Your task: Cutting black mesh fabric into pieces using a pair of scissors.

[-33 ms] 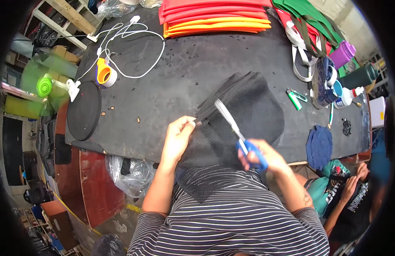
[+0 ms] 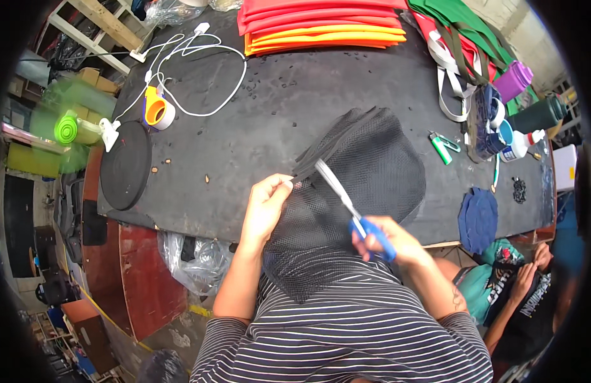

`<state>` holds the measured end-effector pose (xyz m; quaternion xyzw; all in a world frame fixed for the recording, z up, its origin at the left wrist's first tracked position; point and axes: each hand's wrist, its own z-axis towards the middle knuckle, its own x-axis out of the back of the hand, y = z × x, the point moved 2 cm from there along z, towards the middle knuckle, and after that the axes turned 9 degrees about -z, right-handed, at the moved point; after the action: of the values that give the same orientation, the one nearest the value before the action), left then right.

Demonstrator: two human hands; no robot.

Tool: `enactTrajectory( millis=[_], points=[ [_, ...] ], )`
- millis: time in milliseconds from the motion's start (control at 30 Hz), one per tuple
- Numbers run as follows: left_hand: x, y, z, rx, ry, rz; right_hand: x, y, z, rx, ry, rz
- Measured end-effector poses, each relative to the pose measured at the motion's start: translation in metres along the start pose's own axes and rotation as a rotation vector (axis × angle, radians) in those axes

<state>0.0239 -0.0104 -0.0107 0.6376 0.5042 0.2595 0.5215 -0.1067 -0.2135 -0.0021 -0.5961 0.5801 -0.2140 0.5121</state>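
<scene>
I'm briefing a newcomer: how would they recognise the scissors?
Find the big black table, then the black mesh reaching over its near edge. The scissors are above that mesh, in the person's right hand. Their silvery blades and blue handles stand out against the dark mesh.

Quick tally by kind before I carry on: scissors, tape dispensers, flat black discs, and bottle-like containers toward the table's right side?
Blue-handled metal scissors, in the right hand: 1
Yellow-and-blue tape dispenser: 1
Flat round black disc: 1
Bottle-like containers: 3 (purple cylinder, dark cylinder, white red-tipped bottle)
Total: 6
</scene>
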Motion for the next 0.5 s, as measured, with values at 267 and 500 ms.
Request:
enactTrajectory(
  millis=[267, 500],
  points=[
    [0.01, -0.002, -0.004, 0.146, -0.035, -0.171, -0.008, 0.007, 0.005, -0.063, -0.029, -0.009],
    [0.012, -0.004, -0.006, 0.139, -0.025, -0.297, -0.006, 0.001, 0.01, -0.119, -0.056, -0.066]
  ],
)
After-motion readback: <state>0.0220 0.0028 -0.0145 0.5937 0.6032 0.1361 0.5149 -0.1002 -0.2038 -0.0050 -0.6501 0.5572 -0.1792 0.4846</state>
